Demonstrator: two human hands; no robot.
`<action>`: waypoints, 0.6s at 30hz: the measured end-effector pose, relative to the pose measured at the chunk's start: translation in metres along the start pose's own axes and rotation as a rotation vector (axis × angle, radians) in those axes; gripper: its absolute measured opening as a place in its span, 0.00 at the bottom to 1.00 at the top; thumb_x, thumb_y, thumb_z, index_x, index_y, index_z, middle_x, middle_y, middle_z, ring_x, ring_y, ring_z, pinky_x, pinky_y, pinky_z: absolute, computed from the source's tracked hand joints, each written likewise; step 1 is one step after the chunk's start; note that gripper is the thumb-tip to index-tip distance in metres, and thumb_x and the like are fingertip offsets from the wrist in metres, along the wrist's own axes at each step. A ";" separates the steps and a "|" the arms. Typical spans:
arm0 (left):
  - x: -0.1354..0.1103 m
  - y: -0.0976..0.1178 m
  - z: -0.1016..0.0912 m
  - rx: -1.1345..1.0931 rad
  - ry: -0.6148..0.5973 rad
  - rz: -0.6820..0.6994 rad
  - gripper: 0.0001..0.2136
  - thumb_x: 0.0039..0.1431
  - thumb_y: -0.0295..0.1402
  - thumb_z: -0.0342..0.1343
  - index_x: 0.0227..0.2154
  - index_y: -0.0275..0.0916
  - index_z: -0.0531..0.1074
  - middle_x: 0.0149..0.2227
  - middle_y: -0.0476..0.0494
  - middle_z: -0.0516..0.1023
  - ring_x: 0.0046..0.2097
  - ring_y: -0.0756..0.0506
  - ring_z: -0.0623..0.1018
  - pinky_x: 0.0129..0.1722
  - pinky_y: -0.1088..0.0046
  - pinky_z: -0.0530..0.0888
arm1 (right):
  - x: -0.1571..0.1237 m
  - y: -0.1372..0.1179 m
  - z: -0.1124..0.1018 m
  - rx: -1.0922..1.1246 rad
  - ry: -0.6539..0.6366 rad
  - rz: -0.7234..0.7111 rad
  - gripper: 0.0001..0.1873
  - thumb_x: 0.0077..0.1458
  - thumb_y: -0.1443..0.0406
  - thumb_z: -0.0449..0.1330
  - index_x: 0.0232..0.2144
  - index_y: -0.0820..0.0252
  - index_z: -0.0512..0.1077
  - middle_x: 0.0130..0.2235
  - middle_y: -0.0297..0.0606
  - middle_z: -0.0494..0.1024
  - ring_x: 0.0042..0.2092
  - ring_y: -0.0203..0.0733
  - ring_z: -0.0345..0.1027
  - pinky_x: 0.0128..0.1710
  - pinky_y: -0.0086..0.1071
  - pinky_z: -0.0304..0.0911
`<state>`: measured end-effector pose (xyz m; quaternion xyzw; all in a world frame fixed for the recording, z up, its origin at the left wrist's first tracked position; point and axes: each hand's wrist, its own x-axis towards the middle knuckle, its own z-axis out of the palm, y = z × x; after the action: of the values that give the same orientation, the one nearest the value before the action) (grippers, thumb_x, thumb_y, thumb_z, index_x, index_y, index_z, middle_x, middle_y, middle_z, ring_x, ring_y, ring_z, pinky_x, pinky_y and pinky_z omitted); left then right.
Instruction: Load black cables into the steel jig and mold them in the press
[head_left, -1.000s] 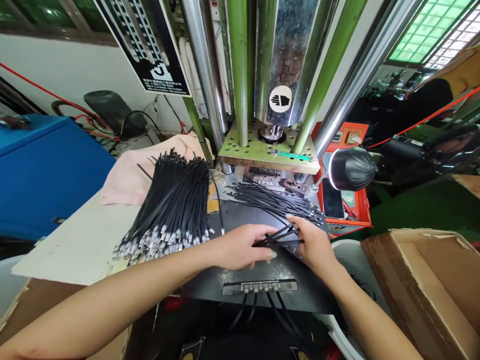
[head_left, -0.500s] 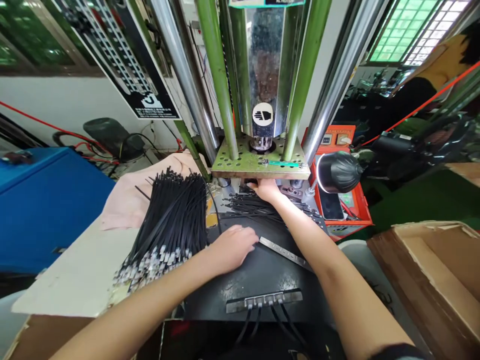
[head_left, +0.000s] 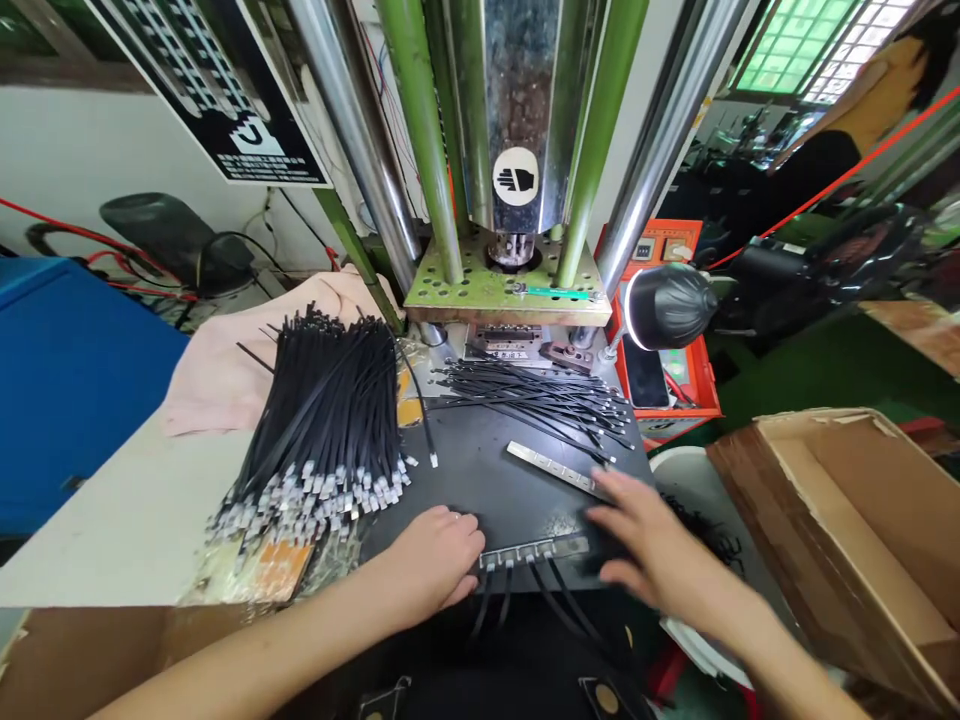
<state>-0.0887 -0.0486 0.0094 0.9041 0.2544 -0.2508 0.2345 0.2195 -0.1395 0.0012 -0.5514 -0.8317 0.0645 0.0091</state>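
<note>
Metal bar (head_left: 534, 551) crosswise, cables (head_left: 556, 603) nearward

Black plate (head_left: 510, 495): loose cables (head_left: 540, 395), bare metal strip (head_left: 555, 467), cable-loaded strip (head_left: 534, 550) at front edge.
White bench (head_left: 127, 520): cable bundle (head_left: 330, 420), pink cloth (head_left: 217, 370).

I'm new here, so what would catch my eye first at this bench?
A thick bundle of black cables fans out at left, beside a tall press with green and steel columns. Nearest, the left hand and right hand flank a metal strip on the black plate.
</note>
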 end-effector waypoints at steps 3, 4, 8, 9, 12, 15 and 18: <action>0.003 -0.005 -0.005 0.069 -0.007 0.012 0.08 0.63 0.35 0.53 0.37 0.36 0.73 0.40 0.39 0.78 0.42 0.36 0.79 0.44 0.56 0.75 | -0.001 -0.033 0.027 0.060 0.075 -0.092 0.17 0.58 0.73 0.55 0.49 0.60 0.71 0.64 0.48 0.62 0.67 0.60 0.49 0.60 0.66 0.51; 0.003 -0.009 -0.008 0.080 0.013 -0.002 0.08 0.64 0.35 0.52 0.37 0.37 0.73 0.40 0.40 0.78 0.41 0.37 0.79 0.43 0.57 0.76 | 0.005 -0.033 0.032 0.066 0.126 -0.104 0.16 0.59 0.75 0.52 0.48 0.60 0.71 0.62 0.48 0.66 0.66 0.59 0.52 0.60 0.66 0.51; 0.024 -0.048 -0.028 0.081 0.219 -0.134 0.11 0.68 0.37 0.47 0.43 0.38 0.71 0.40 0.41 0.78 0.40 0.38 0.79 0.41 0.61 0.76 | 0.060 0.012 0.025 0.175 0.232 -0.112 0.17 0.64 0.71 0.48 0.52 0.62 0.69 0.48 0.48 0.76 0.51 0.47 0.69 0.51 0.45 0.68; 0.035 -0.063 -0.036 0.073 0.305 -0.172 0.12 0.68 0.36 0.46 0.47 0.38 0.70 0.43 0.40 0.78 0.42 0.39 0.79 0.43 0.60 0.75 | 0.085 0.030 0.022 0.197 0.246 -0.095 0.17 0.65 0.70 0.48 0.52 0.63 0.69 0.47 0.49 0.76 0.48 0.46 0.70 0.49 0.42 0.70; 0.083 -0.116 -0.063 -0.104 0.591 -0.276 0.19 0.68 0.30 0.42 0.59 0.36 0.63 0.56 0.34 0.70 0.54 0.38 0.74 0.57 0.59 0.68 | 0.176 0.077 0.018 0.232 0.301 -0.024 0.18 0.63 0.70 0.46 0.50 0.67 0.71 0.47 0.53 0.76 0.51 0.50 0.68 0.53 0.44 0.66; 0.131 -0.167 -0.087 -0.436 0.755 -0.420 0.21 0.67 0.31 0.43 0.62 0.38 0.61 0.63 0.35 0.64 0.64 0.38 0.64 0.65 0.61 0.58 | 0.264 0.104 0.025 0.295 0.328 0.169 0.20 0.61 0.71 0.46 0.50 0.68 0.71 0.50 0.54 0.75 0.53 0.51 0.66 0.57 0.46 0.63; 0.164 -0.202 -0.098 -0.593 0.797 -0.574 0.26 0.68 0.43 0.42 0.63 0.33 0.60 0.60 0.31 0.69 0.64 0.35 0.64 0.65 0.54 0.57 | 0.314 0.114 0.034 0.313 0.372 0.245 0.22 0.63 0.69 0.44 0.55 0.69 0.67 0.52 0.53 0.75 0.57 0.50 0.63 0.60 0.48 0.58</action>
<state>-0.0507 0.2150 -0.0694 0.7192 0.6178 0.1380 0.2864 0.1975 0.1894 -0.0631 -0.6421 -0.7228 0.0903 0.2389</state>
